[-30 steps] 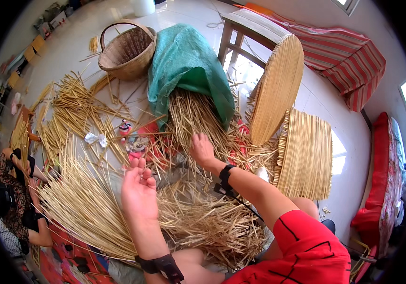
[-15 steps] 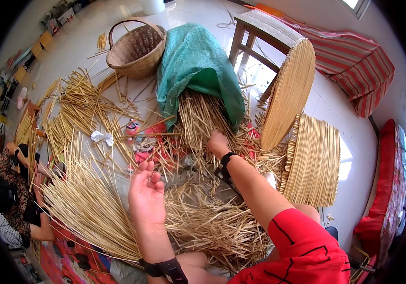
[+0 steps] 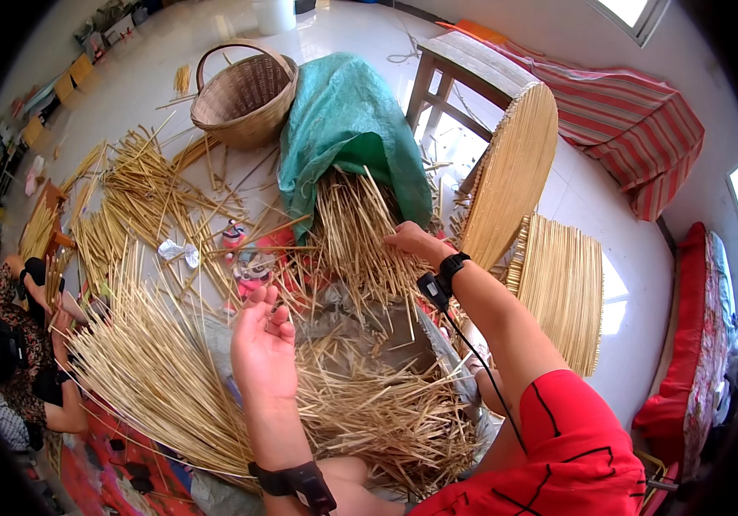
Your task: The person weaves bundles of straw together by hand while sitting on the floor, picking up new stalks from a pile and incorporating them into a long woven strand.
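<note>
- At the open mouth of the green sack (image 3: 343, 99): loose straw (image 3: 343, 224), partly inside and partly spilling out toward the near side.
- Right hand (image 3: 414, 240): positioned at the right edge of the straw below the sack mouth, fingers bent and fingertips at the outer stalks. Whether they pinch any stalk cannot be told (the back of the hand covers the contact). A black wristband (image 3: 452, 267) is fitted behind it.
- Left hand (image 3: 263, 335): located on the near side of the sack, offset left and well apart from its mouth. The palm faces up; the fingers are half curled with gaps between them.
- Long stalks (image 3: 150, 361): fanned out to the near left of the sack, beside the left hand.
- Short straw pile (image 3: 386, 417): heaped on the near side of the sack, beyond the spilled straw.
- Woven basket (image 3: 240, 103): upright, just left of the sack, handle raised.
- Oval straw panel (image 3: 511, 172): standing on edge to the right of the sack, near a wooden bench (image 3: 476, 64).
- Straw block (image 3: 560, 288): to the near right of the sack, past the oval panel.
- Co-worker (image 3: 21, 344): far left of the sack, lower down.
</note>
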### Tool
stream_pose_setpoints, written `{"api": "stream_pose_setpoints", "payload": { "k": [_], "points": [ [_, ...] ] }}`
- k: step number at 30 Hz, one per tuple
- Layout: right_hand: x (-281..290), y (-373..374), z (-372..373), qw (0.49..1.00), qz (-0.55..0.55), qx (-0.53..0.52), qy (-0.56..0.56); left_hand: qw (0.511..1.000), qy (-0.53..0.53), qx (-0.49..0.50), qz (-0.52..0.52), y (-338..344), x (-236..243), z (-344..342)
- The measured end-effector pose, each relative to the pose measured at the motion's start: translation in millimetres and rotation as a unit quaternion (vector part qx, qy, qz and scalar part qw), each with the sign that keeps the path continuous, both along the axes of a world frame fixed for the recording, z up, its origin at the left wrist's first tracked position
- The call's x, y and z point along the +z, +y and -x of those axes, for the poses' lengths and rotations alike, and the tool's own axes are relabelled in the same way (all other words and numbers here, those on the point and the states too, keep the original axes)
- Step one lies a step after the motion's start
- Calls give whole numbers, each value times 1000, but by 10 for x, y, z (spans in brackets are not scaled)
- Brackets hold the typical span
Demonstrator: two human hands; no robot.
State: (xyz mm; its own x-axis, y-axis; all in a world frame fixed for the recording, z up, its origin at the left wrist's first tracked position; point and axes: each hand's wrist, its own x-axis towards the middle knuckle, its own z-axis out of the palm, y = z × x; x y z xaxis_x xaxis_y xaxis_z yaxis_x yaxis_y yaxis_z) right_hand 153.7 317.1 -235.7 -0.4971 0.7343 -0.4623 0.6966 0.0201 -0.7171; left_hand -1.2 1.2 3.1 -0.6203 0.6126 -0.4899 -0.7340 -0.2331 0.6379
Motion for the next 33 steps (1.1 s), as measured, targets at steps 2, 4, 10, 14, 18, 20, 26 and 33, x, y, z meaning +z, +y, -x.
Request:
{"api": "stream_pose_setpoints", "payload": {
  "k": [2, 4, 10, 14, 18, 20, 26, 33],
  "points": [
    [189, -68, 36, 999, 36, -6, 2, 1000, 3, 8, -2, -56, -1, 20],
    [263, -52, -46, 998, 66, -20, 0, 1000, -2, 5, -6, -38, 19, 3],
    [495, -171, -171, 975, 189, -91, 79, 1000, -5, 0, -20, -54, 43, -25],
    [608, -149, -257, 994, 106, 3, -18, 1000, 1, -4, -16, -39, 92, -82],
    [968, -357, -264, 986, 148, -68, -23, 1000, 0, -5, -25, -62, 83, -82],
    [1171, -448, -327, 973, 205, -106, -11, 1000, 1, -4, -26, -77, 92, -87],
    [1332, -243, -1264, 991, 103, 89, 16, 998, -21, -49, -40, 48, 68, -246],
    [2700, -1015, -1190, 977, 205, -51, -27, 999, -21, -13, -46, -41, 37, -166]
  ]
}}
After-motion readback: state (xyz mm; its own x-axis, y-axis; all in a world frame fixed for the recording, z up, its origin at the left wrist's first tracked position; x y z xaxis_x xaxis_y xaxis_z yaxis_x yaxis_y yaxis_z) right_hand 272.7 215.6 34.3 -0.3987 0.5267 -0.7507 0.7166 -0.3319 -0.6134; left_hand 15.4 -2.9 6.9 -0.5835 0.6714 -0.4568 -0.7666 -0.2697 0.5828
